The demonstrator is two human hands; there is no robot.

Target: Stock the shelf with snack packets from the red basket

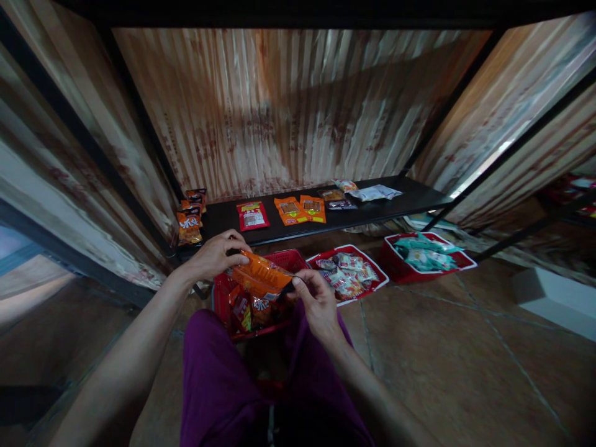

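Note:
I hold an orange snack packet point(259, 276) between both hands, above a red basket point(288, 258) filled with more packets. My left hand point(215, 254) grips the packet's far left end, fingers curled over it. My right hand point(315, 298) pinches its near right end. Beyond the basket runs a low black shelf point(410, 198). On it lie a red packet point(252, 216), two orange packets point(300, 209), several orange bags point(190, 223) stacked at its left end, and dark and pale packets point(358, 194) to the right.
Two more red baskets stand on the tiled floor: one point(379, 273) holds mixed packets, the other point(398, 268) teal ones. Corrugated rusty panels wall in the shelf on three sides. My knees in purple trousers point(218, 372) are below the basket. A white block point(554, 298) lies right.

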